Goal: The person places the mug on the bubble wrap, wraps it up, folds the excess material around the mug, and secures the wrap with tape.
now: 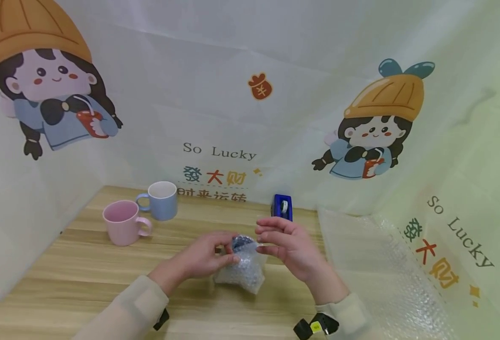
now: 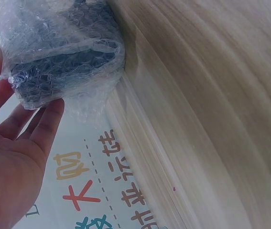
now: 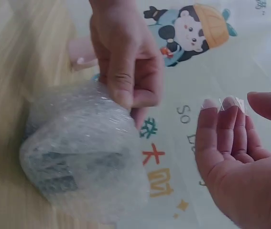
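Note:
A dark bluish object wrapped in bubble wrap is on the wooden table in front of me; what it is cannot be made out through the film. My left hand holds the bundle by its upper left edge, thumb on the near side and fingers behind. Clear plastic folds stick out past the wrapped body. To the right, my right hand is raised beside the bundle with loosely bent fingers. Small clear pieces that look like tape cling to its fingertips. A gap separates this hand from the bundle in the right wrist view.
A pink mug and a blue mug stand at the back left. Near the back edge is a blue tape dispenser. A bubble wrap sheet covers the right side. Printed cloth hangs behind the table.

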`<state>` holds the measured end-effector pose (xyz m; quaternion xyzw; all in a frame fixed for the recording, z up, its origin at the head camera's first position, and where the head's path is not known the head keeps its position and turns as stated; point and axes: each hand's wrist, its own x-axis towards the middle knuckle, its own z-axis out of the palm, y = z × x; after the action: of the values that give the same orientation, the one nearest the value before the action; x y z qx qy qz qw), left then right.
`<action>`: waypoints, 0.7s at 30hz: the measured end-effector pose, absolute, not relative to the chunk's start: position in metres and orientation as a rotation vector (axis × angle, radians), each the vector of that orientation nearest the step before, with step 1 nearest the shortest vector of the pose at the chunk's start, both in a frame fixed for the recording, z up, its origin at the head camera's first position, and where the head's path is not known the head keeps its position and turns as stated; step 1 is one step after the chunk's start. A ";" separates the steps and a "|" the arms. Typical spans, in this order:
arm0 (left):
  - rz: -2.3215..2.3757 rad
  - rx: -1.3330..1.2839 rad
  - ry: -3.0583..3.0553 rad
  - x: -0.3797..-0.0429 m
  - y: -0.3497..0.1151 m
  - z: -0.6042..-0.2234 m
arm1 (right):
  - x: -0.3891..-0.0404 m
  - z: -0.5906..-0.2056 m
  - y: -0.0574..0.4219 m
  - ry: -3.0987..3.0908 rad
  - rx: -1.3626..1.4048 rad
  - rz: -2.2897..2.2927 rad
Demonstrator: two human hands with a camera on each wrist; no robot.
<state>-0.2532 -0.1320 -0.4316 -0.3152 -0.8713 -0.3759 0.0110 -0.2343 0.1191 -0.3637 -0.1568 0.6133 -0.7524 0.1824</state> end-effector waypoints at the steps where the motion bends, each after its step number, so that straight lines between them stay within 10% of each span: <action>1: -1.180 -0.980 -2.720 -0.253 -0.132 -0.431 | -0.234 -0.365 0.116 1.711 -0.446 -2.122; 21: -1.176 -1.001 -2.718 -0.254 -0.133 -0.431 | -0.254 -0.401 0.086 1.901 -0.410 -2.087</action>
<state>-0.2543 -0.1334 -0.4309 -0.3203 -0.8694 -0.3761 0.0076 -0.2543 0.0862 -0.4010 -0.1422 0.6594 -0.7240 0.1442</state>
